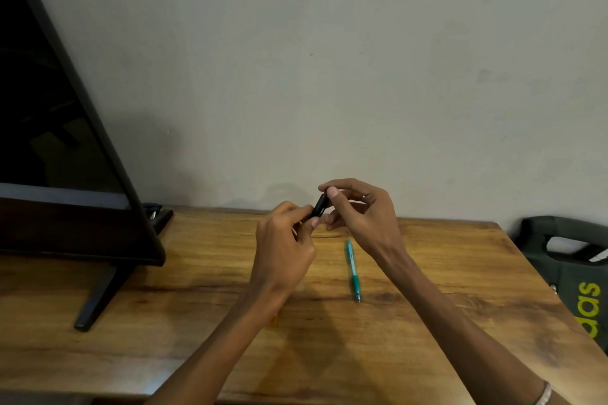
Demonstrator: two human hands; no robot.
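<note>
Black piece (319,204) — left hand (285,242), right hand (362,212) pinching.

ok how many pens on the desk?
1 for certain: the teal pen lies on the table between the two forearms. A yellow sliver by the left forearm may be another, mostly hidden.

A wooden tabletop (460,256), brown with darker streaks of grain, is seen from its near edge to its far edge. A teal pen (352,270) is laid on it right of centre, running roughly front to back, with its tip turned toward the near edge. At the left, a dark flat screen (65,141) is carried by a black foot (98,296) planted on the wood. A small yellow item (274,319) is glimpsed near the middle, mostly hidden. A dark object (154,209) is tucked behind the screen and cannot be identified.
</note>
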